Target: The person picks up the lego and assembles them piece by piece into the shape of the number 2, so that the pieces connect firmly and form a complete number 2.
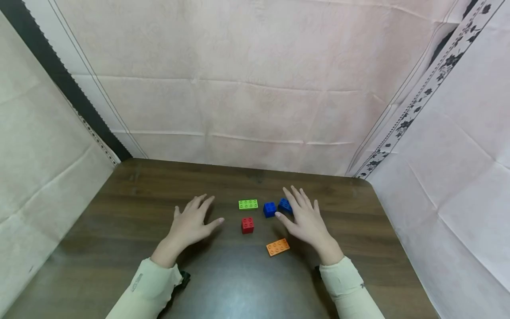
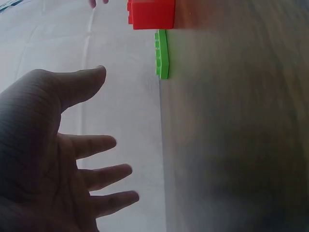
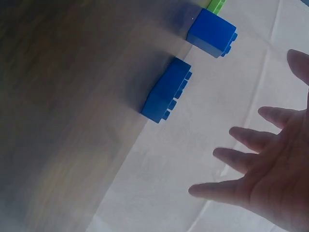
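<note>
Both hands hover over a brown wooden table with their fingers spread, holding nothing. My left hand (image 1: 188, 227) is left of a small red brick (image 1: 247, 225), apart from it. The right hand (image 1: 309, 224) is nearest to two blue bricks; its fingers partly cover the longer blue brick (image 1: 285, 205) in the head view. Beside that stands the square blue brick (image 1: 269, 209), close to the right thumb. Behind the red brick lies a flat lime-green brick (image 1: 248, 204). A flat orange brick (image 1: 278, 247) rests at an angle nearer the front, left of the right wrist.
Pale cloth sheets (image 1: 255, 110) hang behind the table and along both sides. A patterned border strip (image 1: 418, 104) runs down the right corner, and a dark gap (image 1: 67, 75) shows at the left corner. The wooden tabletop (image 1: 239, 283) has a rounded far right corner.
</note>
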Tool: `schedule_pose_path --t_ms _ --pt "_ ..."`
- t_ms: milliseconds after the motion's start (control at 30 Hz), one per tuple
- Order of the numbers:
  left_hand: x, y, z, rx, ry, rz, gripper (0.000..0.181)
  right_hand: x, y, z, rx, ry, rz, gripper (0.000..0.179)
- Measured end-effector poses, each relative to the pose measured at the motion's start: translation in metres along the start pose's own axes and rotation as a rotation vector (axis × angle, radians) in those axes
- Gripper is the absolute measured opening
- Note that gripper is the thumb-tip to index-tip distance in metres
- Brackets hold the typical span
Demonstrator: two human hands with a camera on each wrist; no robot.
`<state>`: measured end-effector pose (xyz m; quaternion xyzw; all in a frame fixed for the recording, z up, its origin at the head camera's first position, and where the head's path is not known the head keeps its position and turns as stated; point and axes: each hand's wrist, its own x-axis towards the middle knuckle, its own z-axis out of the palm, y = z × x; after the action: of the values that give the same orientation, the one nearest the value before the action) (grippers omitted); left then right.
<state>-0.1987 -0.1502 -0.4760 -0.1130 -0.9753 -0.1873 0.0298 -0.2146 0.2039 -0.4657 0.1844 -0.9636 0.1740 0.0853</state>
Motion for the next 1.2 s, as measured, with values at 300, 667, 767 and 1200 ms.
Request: schedule_pose_path --t_ms 300,667,767,1200 --pt "0.012 0.008 0.011 -0.028 -0.048 0.016 0.072 0.006 -0.008 0.001 0.040 0.010 -0.082 0.065" --pt "0.032 0.016 0.024 -0.037 -0.069 0.066 0.065 0.013 -0.022 0.004 0.062 -0.022 -0.170 0.055" --pt "0.041 0.015 0.030 -0.026 -0.091 0.058 0.066 0.014 -0.029 0.008 0.080 -0.045 -0.204 0.053" --pt "0.066 0.019 0.042 -0.050 -0.133 0.100 0.063 0.020 -0.059 0.024 0.132 -0.206 -0.323 0.049"
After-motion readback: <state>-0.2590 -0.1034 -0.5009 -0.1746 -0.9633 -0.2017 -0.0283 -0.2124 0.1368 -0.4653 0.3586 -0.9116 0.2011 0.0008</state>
